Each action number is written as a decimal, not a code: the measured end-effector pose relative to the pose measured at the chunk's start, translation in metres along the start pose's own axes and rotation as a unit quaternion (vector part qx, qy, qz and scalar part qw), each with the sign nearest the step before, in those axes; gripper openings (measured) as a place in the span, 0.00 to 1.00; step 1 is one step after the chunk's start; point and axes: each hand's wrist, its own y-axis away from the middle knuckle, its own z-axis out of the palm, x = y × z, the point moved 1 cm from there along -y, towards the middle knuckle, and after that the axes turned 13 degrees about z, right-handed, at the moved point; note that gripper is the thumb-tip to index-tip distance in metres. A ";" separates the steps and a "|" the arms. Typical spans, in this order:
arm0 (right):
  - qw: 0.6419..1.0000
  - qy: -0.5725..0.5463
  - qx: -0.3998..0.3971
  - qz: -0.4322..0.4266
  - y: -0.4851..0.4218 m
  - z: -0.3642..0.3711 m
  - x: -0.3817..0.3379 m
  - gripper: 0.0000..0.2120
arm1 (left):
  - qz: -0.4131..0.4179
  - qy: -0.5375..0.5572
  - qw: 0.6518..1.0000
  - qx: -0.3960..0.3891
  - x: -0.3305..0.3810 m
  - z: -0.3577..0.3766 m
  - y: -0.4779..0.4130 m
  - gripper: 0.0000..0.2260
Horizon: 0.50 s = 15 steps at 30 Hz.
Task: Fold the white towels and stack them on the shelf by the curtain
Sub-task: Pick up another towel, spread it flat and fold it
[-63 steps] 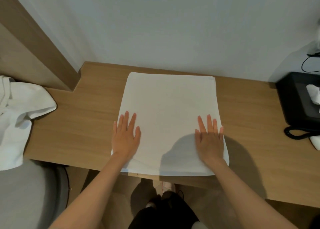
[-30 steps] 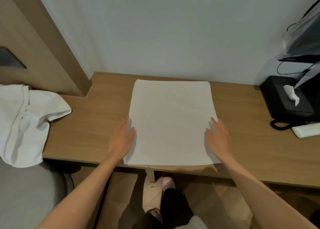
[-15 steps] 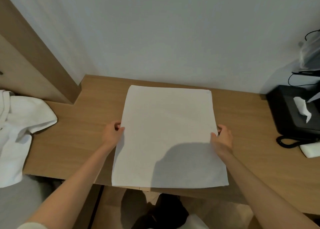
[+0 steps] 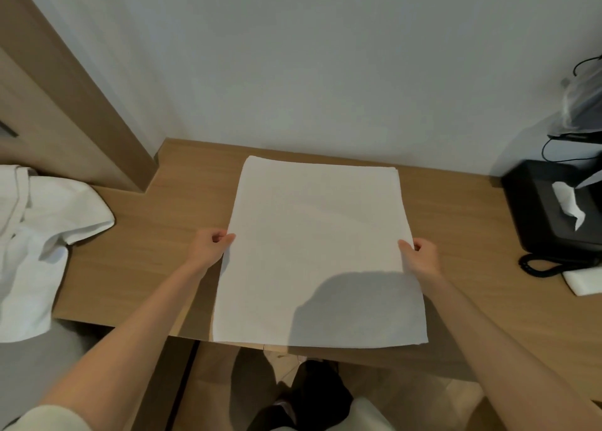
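Well to the left of the black tissue box (image 4: 547,222), on the wooden surface (image 4: 146,251), the part-folded white towel (image 4: 316,251) is lying flat, its near edge reaching the front lip. The left hand (image 4: 208,246) is pinching the side edge farther from the box and the right hand (image 4: 422,256) is pinching the edge nearer it, fingers (image 4: 219,235) curling under, both about midway along. I'm guessing it's light, soft, floppy terry, not slippery or fragile, so gripping both edges at matching spots looks right for keeping the layers lined up. A crumpled white pile (image 4: 39,235) is sitting farthest from the box.
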 end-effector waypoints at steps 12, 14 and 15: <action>0.968 -0.158 0.031 -0.191 0.078 -0.047 -0.033 0.06 | 0.083 0.194 0.959 0.190 0.046 -0.056 0.046 0.12; 0.954 -0.218 0.021 -0.204 0.100 -0.055 -0.038 0.10 | 0.126 0.235 0.942 0.202 0.057 -0.068 0.058 0.13; 0.948 -0.243 0.020 -0.206 0.109 -0.059 -0.039 0.12 | 0.147 0.244 0.937 0.204 0.061 -0.074 0.065 0.14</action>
